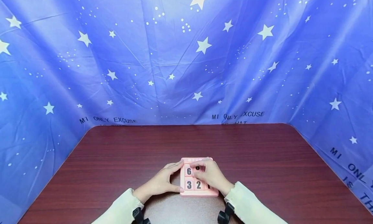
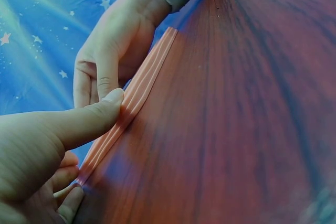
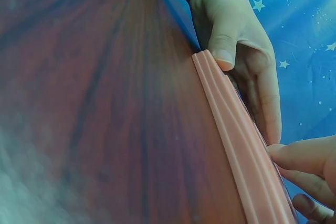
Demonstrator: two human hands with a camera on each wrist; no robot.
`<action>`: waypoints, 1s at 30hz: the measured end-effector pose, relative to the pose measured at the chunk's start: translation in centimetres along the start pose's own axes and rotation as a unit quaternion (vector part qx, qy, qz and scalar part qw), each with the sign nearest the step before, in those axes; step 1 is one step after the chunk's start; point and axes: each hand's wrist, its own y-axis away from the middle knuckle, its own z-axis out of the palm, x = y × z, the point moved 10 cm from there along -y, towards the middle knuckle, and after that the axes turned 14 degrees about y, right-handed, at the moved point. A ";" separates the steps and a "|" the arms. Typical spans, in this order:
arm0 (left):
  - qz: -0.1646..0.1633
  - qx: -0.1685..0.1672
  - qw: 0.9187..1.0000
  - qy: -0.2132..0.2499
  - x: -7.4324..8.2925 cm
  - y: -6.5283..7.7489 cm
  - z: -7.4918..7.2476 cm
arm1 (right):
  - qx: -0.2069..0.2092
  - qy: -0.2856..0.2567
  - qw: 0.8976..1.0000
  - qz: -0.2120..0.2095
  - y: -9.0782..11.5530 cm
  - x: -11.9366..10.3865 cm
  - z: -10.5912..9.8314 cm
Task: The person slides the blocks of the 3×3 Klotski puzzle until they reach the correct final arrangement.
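Note:
A pink number slide puzzle [image 1: 201,194] lies flat on the table. My left hand [image 1: 161,183] holds its left side, thumb near the lower left corner and fingers by the upper left one. Over the tiles is my right hand [image 1: 215,177], its thumb and index finger apart and touching the face near the 6 tile [image 1: 188,171]. Below, the 3, 2 and part of the 1 show; the right hand hides several tiles at the middle and right. Both wrist views show the puzzle's ridged side edge, with the left thumb [image 2: 100,116] against it in the left wrist view.
The dark red wood-grain table [image 1: 116,152] extends around the puzzle. Blue cloth with white stars [image 1: 175,55] hangs behind it and along both sides. Each wrist carries a black strapped camera, the right one [image 1: 225,213] near the table's front.

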 end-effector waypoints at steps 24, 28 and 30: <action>-0.001 -0.002 1.000 -0.001 0.4 0.1 -0.2 | 0.034 0.015 0.999 0.009 -0.8 -0.2 -0.2; -0.008 -0.001 1.000 -0.003 0.3 0.1 -0.1 | 0.042 0.013 0.999 0.019 -0.9 0.0 -0.2; -0.008 -0.001 1.000 0.000 0.3 0.1 -0.1 | 0.044 0.014 0.999 0.022 -0.9 0.1 -0.1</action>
